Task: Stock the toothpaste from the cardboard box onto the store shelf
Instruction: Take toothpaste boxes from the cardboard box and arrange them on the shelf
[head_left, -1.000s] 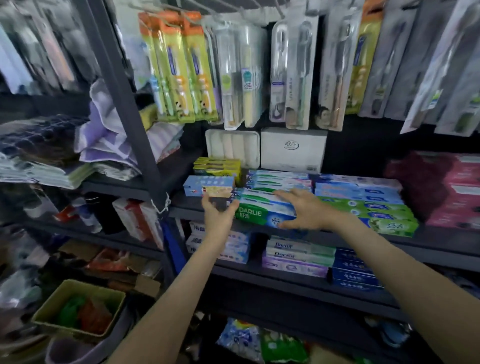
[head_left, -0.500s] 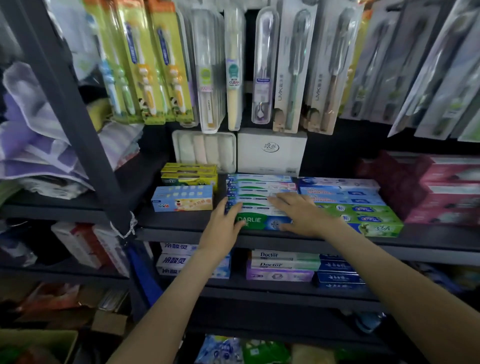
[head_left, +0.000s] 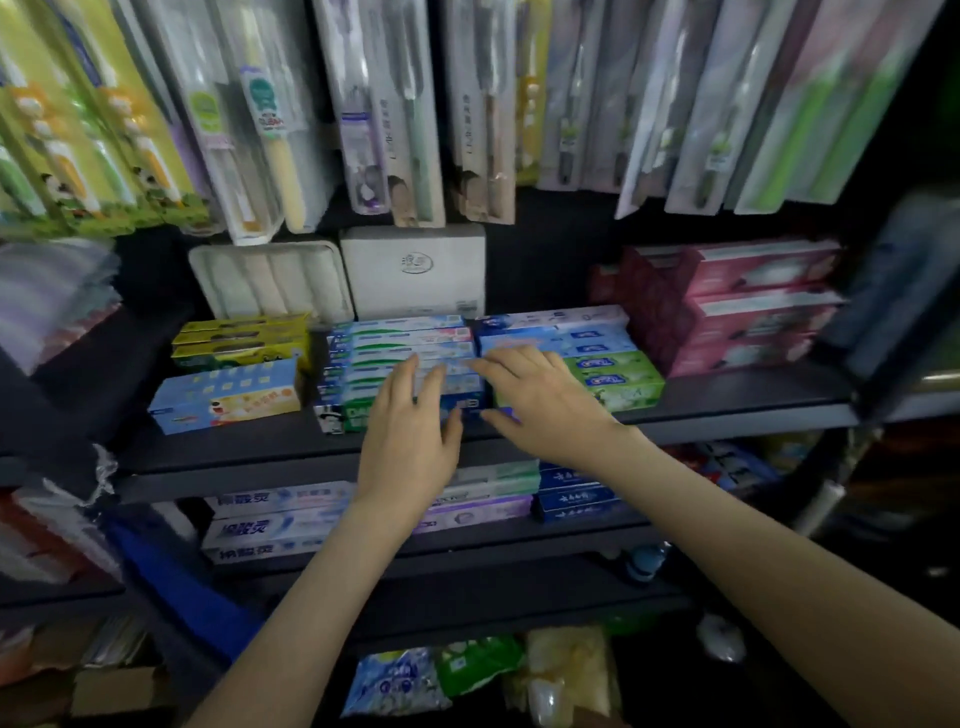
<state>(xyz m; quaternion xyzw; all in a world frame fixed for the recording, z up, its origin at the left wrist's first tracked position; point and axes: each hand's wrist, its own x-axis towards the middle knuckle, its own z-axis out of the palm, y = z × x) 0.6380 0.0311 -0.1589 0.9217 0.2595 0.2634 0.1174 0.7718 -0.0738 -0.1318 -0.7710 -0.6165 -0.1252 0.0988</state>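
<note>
Head view: left grip (head_left: 410, 431) and right grip (head_left: 540, 410) splayed flat atop toothpaste stack (head_left: 395, 343), clasping nothing; stacked crosswise directly beneath, left nearer front.

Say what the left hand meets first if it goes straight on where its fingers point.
The left hand is over the middle toothpaste stack, seemingly touching it. Sliding on along the top, it would likely reach the white box behind; depth is unclear.
</note>
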